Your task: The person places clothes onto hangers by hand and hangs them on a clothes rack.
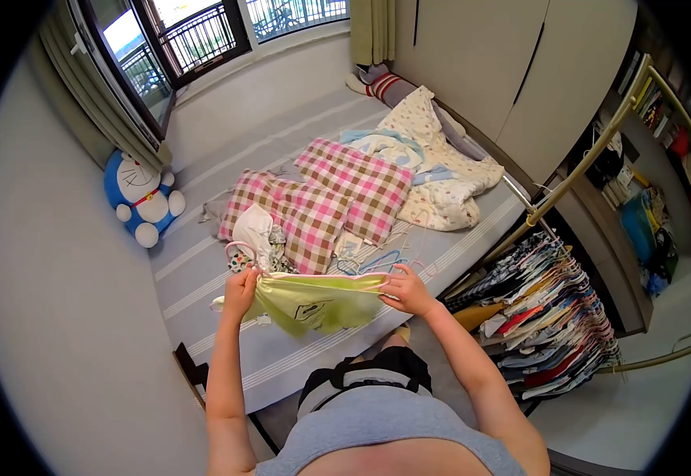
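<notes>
A yellow-green cloth item point(317, 305) with a pink edge and a small dark print hangs stretched between my two hands above the near side of the bed. My left hand point(241, 292) grips its left corner, close to a pink ring-shaped piece. Its right end is pinched in my right hand point(405, 290). Just beyond the cloth lie blue hangers point(383, 260) and a white garment point(254, 230). Pink and brown checked pillows point(357, 186) rest farther back on the bed.
The striped bed point(202, 297) spans the middle. A blue plush toy point(141, 197) sits at its left by the wall. A patterned quilt point(440, 190) lies back right. On the right, a gold rack point(591, 163) holds many hung clothes point(539, 309). Wardrobe doors point(480, 63) stand behind.
</notes>
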A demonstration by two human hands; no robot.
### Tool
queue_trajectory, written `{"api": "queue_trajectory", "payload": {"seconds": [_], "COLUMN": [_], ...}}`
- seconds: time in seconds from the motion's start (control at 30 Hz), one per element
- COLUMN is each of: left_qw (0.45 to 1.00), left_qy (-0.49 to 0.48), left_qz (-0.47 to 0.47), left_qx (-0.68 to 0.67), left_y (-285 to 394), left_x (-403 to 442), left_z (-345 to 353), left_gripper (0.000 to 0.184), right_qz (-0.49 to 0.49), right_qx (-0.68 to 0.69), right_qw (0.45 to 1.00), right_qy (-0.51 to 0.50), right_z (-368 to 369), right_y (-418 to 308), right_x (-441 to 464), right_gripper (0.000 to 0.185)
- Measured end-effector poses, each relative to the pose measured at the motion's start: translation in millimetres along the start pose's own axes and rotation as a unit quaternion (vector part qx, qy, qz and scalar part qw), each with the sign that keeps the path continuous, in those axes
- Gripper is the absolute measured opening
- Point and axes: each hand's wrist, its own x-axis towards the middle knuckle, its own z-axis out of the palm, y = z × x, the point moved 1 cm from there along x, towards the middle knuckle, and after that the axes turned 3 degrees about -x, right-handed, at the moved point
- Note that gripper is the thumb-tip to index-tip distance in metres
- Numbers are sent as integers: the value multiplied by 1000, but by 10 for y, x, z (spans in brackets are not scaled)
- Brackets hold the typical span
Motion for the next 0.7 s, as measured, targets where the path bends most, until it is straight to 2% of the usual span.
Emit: {"api": "queue_trajectory", "payload": {"seconds": [0.07,0.17,0.23,0.37,0.47,0.57,0.63,0.67,0.7], "left_qw": [1000,973,983,991,991,994,994,987,977], "left_qy": [6,-64,-38,8,28,38,54,100,145], "left_qz": [-3,46,19,5,2,3,8,14,19], "left_qx": [7,217,180,136,128,99,100,127,154], "left_y": [-8,120,6,21,97,236,290,236,136], "left_x": [-7,10,-22,-37,-69,-166,-227,-236,-235], "left_z": [-14,-117,-50,235,505,707,715,681,631], "left_gripper": [27,31,33,35,34,30,29,29,30], "right_qz": [7,23,20,-33,18,160,129,114,166], "right_qx": [-4,-3,17,88,133,225,239,247,222], "right_qw": [1000,1000,1000,995,987,961,962,962,960], "right_qy": [0,6,-10,42,85,-34,-23,-17,-48], "right_z": [-24,-71,-153,-37,103,262,298,293,186], "right_y": [45,143,107,-238,-533,-518,-458,-424,-435], "right_x": [-5,32,122,573,879,958,959,941,916], "right_gripper": [10,10,11,17,20,17,17,18,19]}}
